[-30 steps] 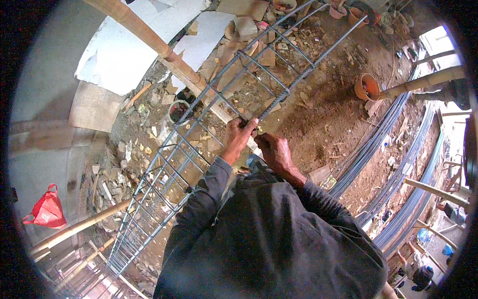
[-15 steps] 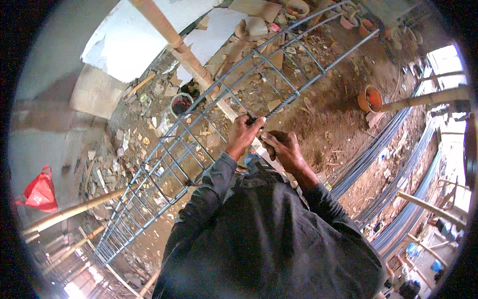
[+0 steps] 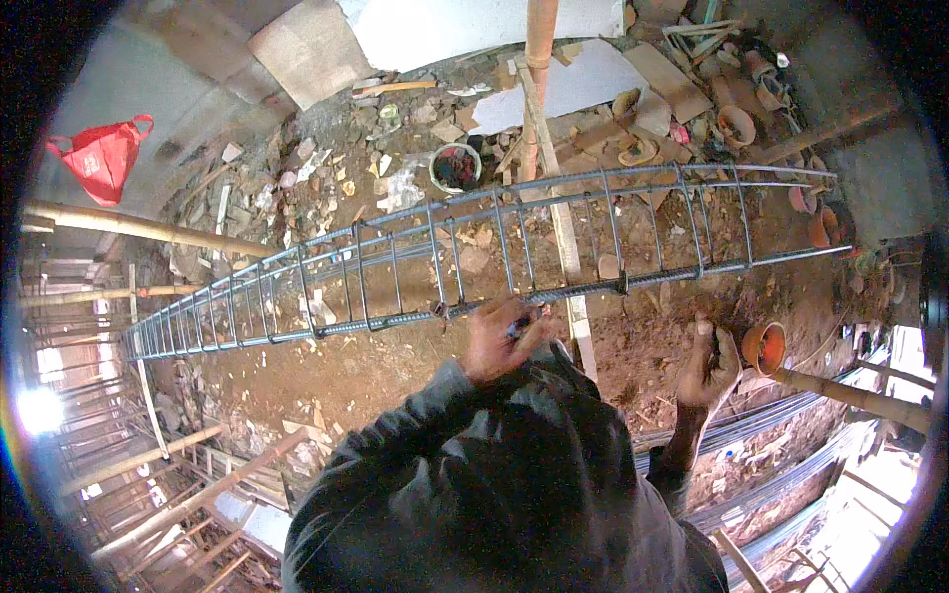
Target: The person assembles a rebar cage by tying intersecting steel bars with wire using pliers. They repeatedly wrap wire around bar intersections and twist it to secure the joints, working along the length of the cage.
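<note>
The left hand (image 3: 502, 341) is curling at the rebar cage (image 3: 420, 314), the right hand (image 3: 710, 368) apart from it; neither grip's state is showing clearly.

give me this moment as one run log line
left hand: at near side of rebar cage | right hand: apart from cage | orange pot: right of right hand

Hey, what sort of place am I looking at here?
Most likely a building site: a long cage of steel bars stretches across the view, more long bars lie bundled at lower right, and loose rubble litters the dirt beyond the cage.
</note>
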Demonstrator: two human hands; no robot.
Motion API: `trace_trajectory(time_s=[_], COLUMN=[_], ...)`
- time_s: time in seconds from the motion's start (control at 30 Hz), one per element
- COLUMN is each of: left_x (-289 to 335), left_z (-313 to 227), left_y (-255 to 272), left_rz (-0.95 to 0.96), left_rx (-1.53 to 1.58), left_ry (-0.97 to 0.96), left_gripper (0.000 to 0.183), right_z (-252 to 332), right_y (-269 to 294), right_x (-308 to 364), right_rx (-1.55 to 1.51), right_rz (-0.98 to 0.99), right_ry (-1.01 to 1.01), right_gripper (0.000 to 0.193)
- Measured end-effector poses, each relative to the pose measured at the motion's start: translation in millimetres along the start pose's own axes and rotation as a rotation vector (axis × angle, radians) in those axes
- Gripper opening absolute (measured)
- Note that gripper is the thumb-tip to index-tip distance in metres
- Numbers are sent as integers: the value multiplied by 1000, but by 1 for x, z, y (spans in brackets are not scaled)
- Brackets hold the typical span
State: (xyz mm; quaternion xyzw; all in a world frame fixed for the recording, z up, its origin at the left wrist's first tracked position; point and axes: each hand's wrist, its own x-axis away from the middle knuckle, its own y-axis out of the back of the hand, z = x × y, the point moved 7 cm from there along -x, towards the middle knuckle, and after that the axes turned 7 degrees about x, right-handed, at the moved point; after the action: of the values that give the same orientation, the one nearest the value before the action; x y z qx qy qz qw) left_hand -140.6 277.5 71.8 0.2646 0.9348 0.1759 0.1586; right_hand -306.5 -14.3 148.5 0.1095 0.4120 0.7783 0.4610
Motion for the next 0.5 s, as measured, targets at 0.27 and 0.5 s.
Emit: trace_trajectory(time_s=[0.27, 0.5], left_x=[92, 64], left_z=[62, 99], left_y=[100, 102], left_rz=[-459, -222], left_rx=[-459, -381], left_ry=[141, 100], left_gripper=[63, 53], right_z=[46, 103], right_y=[-42, -45], right_x=[26, 40], right_rx=[-224, -260], right_rz=[219, 360], right_ry=[-25, 164], right_gripper=[23, 20])
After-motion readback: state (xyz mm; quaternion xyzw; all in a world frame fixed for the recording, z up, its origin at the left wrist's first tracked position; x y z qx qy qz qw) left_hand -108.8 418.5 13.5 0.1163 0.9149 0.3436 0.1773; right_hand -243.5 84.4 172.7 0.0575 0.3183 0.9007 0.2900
